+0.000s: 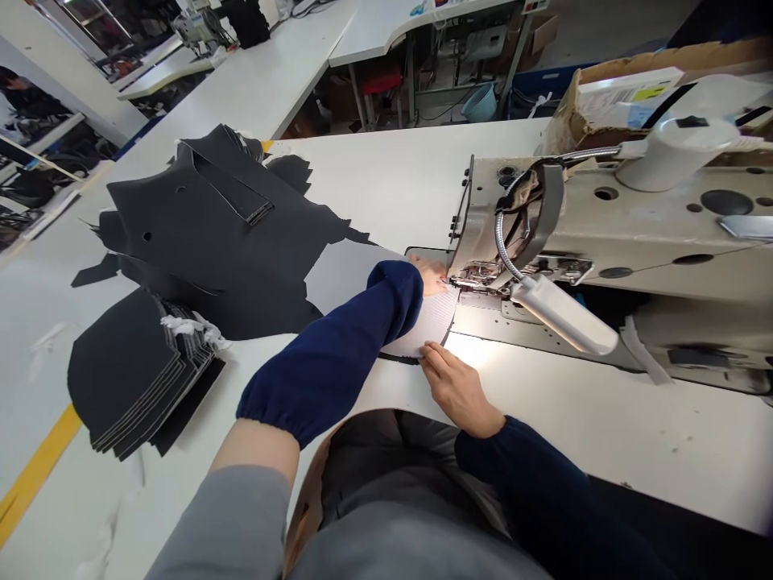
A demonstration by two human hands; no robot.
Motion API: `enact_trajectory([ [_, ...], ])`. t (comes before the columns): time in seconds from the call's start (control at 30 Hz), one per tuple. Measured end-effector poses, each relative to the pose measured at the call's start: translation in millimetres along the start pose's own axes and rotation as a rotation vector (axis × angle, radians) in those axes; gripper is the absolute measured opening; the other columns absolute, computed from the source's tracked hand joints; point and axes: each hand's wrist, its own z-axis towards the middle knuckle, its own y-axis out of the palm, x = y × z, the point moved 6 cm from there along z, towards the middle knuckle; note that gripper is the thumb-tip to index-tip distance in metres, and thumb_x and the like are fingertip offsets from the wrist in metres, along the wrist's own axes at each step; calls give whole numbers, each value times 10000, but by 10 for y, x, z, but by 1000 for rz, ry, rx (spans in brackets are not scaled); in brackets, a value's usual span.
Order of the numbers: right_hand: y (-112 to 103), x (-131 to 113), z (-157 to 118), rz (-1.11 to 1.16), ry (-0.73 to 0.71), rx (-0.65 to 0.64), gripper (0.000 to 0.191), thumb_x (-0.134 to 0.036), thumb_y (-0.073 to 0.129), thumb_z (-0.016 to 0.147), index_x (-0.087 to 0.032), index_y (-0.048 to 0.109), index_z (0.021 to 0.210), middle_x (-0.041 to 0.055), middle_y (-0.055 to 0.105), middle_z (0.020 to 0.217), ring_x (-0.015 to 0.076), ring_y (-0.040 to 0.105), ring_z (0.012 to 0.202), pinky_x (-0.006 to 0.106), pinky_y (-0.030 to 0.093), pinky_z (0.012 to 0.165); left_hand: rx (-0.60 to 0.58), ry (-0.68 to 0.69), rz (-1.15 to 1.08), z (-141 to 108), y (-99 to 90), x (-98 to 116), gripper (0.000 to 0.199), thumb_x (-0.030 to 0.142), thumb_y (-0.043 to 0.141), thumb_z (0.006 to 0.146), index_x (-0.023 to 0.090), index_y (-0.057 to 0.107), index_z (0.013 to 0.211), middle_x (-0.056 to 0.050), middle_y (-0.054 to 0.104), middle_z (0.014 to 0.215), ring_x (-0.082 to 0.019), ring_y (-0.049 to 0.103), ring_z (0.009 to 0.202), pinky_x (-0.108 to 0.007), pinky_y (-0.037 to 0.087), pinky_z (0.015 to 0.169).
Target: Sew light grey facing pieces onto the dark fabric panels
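A light grey fabric piece (338, 274) with a dark edge lies under the needle area of the sewing machine (483, 274). My left hand (430, 275) rests on it close to the presser foot, its fingers partly hidden by the machine head and the blue sleeve. At the near edge of the piece, my right hand (459, 389) pinches the rim between thumb and fingers. Large dark fabric pieces (211, 234) lie to the left, touching the grey piece.
A stack of dark cut pieces (126, 362) sits at the left, with white fluff on it. A white lamp (564, 314) juts out from the machine. A thread cone (676, 149) and an open cardboard box (568, 105) stand at the back right.
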Motion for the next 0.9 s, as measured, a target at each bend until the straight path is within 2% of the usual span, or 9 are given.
enact_trajectory([
  [0.2,38,9,-14,24,-3,-26,324,-83,337,935,-118,657,968,83,616,1090,211,524,1122,292,491,935,10,24,47,35,-27,36,218,269,539,781,155,675,908,-83,676,864,-253,603,822,-385,367,762],
  [0.33,63,38,-33,91,21,-30,313,-82,347,934,-131,654,970,75,614,1086,199,519,1126,295,487,947,80,3,55,-38,-82,97,181,233,519,818,165,668,895,-68,675,860,-248,593,846,-419,378,845],
  [0.4,59,52,-36,118,35,-16,325,-68,334,931,-133,650,967,76,608,1074,192,507,1131,290,484,946,179,10,64,-212,-120,151,239,214,478,863,179,631,1043,-76,653,1040,-248,557,1002,-445,335,959],
  [0.47,49,57,-37,141,55,-8,345,-58,309,931,-131,646,954,82,598,1060,190,487,1136,288,477,940,242,94,57,-504,-101,230,311,285,462,904,196,554,1187,-86,555,1257,-250,472,1162,-472,254,1055],
  [0.5,45,60,-39,153,77,-9,348,-60,303,932,-132,644,937,86,592,1042,191,486,1118,292,477,925,232,164,47,-681,-53,272,358,354,466,911,200,522,1228,-90,502,1328,-255,433,1214,-486,224,1081],
  [0.57,40,59,-54,175,147,-26,330,-80,316,934,-137,638,886,92,575,1004,204,494,1029,322,481,858,130,305,29,-1047,104,331,490,490,482,890,200,471,1286,-99,418,1414,-271,368,1287,-506,212,1098],
  [0.67,39,25,-102,183,259,-80,251,-102,385,912,-135,627,856,101,544,963,218,466,888,353,449,740,8,368,54,-1458,312,316,557,505,472,895,195,403,1352,-97,330,1478,-279,264,1366,-494,245,1094],
  [0.77,27,-36,-150,175,316,-130,204,-86,433,879,-132,624,937,104,525,963,225,438,884,360,409,752,16,331,87,-1581,379,298,468,392,444,924,202,416,1351,-70,309,1493,-258,243,1382,-449,270,1094],
  [0.9,-22,-63,-163,167,359,-116,200,-92,442,882,-126,618,969,112,520,987,230,428,942,365,381,836,62,277,121,-1516,343,348,458,256,460,865,231,462,1322,-25,349,1476,-223,288,1361,-407,298,1083],
])
